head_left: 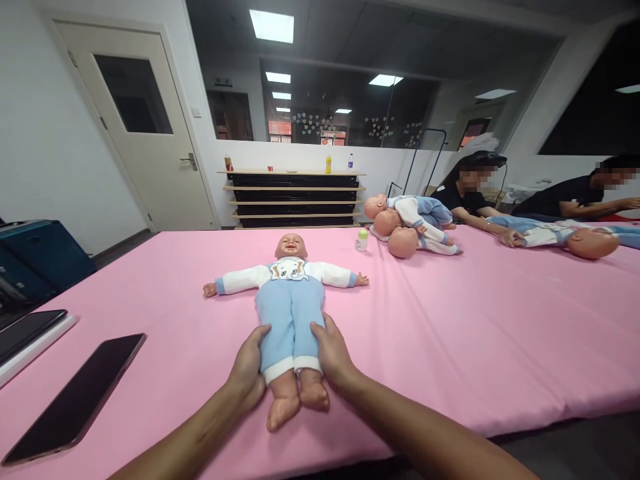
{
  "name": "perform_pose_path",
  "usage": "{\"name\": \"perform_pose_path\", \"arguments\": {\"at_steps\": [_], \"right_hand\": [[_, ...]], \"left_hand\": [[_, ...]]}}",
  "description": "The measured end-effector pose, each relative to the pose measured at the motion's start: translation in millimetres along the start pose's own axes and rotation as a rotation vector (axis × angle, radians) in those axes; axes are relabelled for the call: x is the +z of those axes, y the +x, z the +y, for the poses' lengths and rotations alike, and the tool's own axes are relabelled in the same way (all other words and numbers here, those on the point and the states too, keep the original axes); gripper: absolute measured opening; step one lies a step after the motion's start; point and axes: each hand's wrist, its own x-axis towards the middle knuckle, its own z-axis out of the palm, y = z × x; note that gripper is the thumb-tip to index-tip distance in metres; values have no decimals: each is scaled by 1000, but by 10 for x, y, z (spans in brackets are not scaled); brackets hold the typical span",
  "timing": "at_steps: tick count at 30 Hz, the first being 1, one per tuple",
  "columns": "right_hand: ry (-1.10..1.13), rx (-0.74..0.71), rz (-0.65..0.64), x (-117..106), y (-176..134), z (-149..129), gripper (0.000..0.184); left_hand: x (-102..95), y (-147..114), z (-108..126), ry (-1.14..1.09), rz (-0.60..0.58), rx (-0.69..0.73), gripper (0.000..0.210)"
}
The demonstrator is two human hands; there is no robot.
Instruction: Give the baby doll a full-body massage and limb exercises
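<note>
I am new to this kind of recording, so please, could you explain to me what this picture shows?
Of course. There is no machine here: a person works with two bare hands, and the camera sits on their head, looking forward and down. The left hand and right hand hold a baby doll by its trousered legs, one on each side. It lies face up, arms spread, feet towards the wearer. On the same pink surface are a dark phone at left, a small green-capped bottle beyond the doll, and a pile of dolls. Far right, another person's hand is at another doll.
</note>
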Motion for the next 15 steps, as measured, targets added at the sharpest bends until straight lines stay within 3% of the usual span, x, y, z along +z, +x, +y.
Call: {"name": "perform_pose_path", "arguments": {"at_steps": [3,5,9,13,15], "right_hand": [[73,29,8,89,-2,-136,43],[41,-13,28,104,15,-193,49],[-29,-52,10,91,33,-199,56],[-125,-38,-64,-41,22,-163,46],[-148,-11,-116,-123,10,-167,38]], "left_hand": [[118,-240,-34,-194,-256,-139,46],[153,-396,-65,-292,-355,-142,53],[228,-586,-180,-459,-362,-73,49],[260,-615,-353,-598,-396,-62,48],[240,-603,-416,-655,-358,-92,53]]}}
